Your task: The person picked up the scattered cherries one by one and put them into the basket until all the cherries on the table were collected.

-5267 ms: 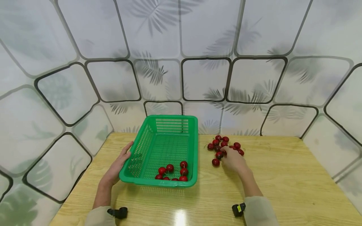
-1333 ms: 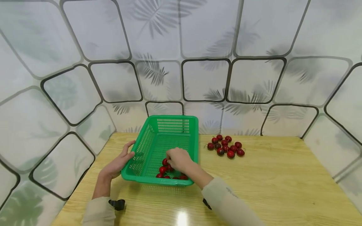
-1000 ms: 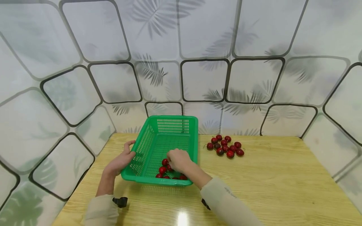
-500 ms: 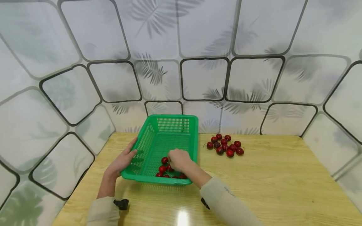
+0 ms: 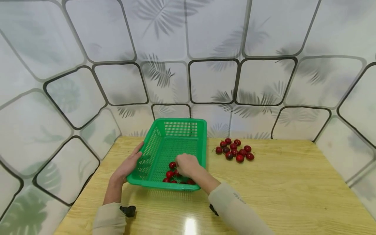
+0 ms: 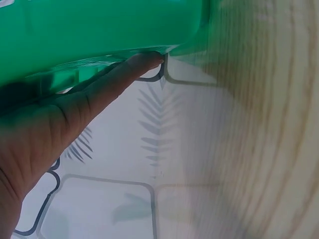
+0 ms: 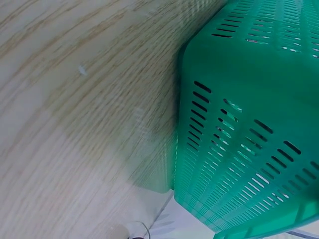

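Note:
A green perforated plastic basket (image 5: 167, 185) stands on the table, several dark red cherries (image 5: 169, 174) gathered toward its near side. My left hand (image 5: 127, 166) rests against its left wall; in the left wrist view a straight finger (image 6: 114, 87) lies along the green side. My right hand (image 5: 187, 164) reaches over the right wall into the basket, its fingers bent downward, with one cherry (image 5: 172, 165) right at their left edge. The back of the hand hides its fingertips, so I cannot tell whether they hold a cherry. The right wrist view shows the perforated basket wall (image 7: 224, 144) instead of that hand.
To the right of the basket, several cherries (image 5: 234, 152), some with stems, lie in a loose cluster on the wooden table (image 5: 282, 192). A patterned wall covering (image 5: 214, 81) rises behind the table and along both sides.
Earlier my right hand was at the table cherries; since then it has moved left into the basket. One more cherry shows there. My left hand stays at the basket, fingers shifting slightly.

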### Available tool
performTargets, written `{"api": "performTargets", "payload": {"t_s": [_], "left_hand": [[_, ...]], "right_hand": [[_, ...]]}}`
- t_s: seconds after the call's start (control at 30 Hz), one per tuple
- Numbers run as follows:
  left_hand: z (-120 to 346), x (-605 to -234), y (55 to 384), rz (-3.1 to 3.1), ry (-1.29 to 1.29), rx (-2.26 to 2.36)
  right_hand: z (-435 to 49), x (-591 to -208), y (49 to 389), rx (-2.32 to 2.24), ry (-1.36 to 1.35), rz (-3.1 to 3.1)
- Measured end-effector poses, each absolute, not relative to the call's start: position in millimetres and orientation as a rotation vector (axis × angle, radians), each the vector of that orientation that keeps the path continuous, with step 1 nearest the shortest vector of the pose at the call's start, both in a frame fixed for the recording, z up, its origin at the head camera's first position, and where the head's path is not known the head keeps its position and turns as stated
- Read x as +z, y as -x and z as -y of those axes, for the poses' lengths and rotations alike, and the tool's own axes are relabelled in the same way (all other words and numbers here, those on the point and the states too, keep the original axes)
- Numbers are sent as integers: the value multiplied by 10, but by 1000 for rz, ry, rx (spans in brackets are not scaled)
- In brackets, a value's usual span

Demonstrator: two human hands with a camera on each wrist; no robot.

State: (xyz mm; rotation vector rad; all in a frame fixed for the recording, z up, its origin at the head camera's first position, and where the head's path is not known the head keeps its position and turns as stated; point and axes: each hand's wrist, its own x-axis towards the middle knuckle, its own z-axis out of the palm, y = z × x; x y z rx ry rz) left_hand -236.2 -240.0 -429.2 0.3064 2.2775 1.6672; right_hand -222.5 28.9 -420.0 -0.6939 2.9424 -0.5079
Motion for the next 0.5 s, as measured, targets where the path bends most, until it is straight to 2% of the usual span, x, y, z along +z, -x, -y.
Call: {"api": "performTargets", "payload": {"t_s": [0.2,0.5], "left_hand": [[2396,-4260,2346,-2277,-293,1656],[2400,-4255,2353,-2240,-264,1667]], "right_hand": [[-294,-4183,2240,-585,703,-2978],[-415,-4101,2250,-989,811,-3076]]}}
